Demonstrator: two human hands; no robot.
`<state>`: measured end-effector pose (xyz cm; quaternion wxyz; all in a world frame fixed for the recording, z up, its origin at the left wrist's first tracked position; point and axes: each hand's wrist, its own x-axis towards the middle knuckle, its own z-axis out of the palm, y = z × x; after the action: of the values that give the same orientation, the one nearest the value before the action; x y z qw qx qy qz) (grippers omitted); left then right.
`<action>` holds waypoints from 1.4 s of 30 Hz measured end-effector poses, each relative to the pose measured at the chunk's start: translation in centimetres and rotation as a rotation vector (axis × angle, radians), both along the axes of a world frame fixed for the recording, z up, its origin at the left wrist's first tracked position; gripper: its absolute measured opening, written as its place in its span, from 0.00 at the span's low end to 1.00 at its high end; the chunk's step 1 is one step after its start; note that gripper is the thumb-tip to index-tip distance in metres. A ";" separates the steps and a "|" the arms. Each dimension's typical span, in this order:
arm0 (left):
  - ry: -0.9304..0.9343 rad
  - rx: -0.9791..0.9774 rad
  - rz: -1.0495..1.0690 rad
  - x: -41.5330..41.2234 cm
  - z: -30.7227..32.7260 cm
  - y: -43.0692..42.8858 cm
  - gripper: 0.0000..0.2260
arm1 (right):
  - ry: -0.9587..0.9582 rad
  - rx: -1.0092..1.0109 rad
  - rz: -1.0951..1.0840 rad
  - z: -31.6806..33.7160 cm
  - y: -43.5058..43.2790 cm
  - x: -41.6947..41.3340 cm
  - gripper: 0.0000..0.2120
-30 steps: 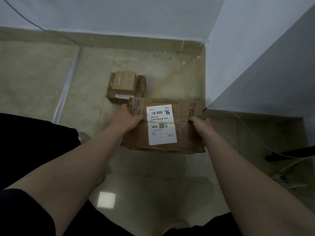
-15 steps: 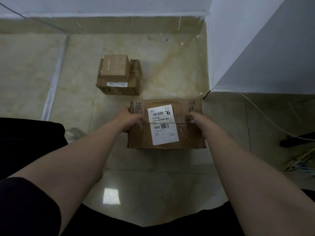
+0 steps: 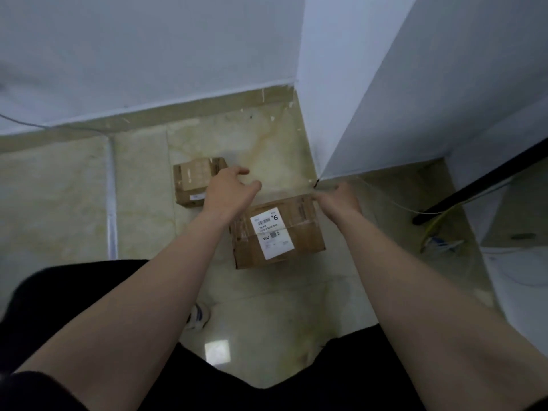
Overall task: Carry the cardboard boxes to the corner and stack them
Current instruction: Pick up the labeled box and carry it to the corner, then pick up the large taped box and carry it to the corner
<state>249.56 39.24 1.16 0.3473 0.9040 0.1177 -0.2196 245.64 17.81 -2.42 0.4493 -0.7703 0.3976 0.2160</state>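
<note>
Your spread, empty left hand hovers nearest the small box; your right hand, loosely open, hangs at the big box's far right edge.

Dim light, motion-blurred hands (wide-angle bend at edges), floor glare

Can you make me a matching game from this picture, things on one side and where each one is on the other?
Things:
1. labelled box
2. small boxes
3. left hand
4. black bar

Places:
A. far right, slanting down to the floor
B. open, above the gap between the boxes
C. on the floor by the wall's outer corner
D. stacked on the floor, left of the labelled box

Pairs: 1-C, 2-D, 3-B, 4-A
</note>
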 end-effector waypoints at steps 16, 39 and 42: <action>-0.131 -0.288 -0.230 -7.8 44.3 -20.4 0.17 | -0.313 0.019 -0.143 46.0 -15.4 -8.1 0.30; 0.106 -0.834 -1.291 -34.7 63.0 -42.3 0.18 | -0.572 -0.279 -1.265 66.9 -20.9 -47.4 0.23; 0.218 -0.844 -1.443 -42.5 63.7 -42.1 0.17 | -0.565 -0.350 -1.446 66.9 -17.6 -55.5 0.22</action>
<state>207.10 -2.88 64.85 0.4174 0.5256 -0.5479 -0.4994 190.18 0.24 64.50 0.4342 -0.4063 0.6984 -0.3984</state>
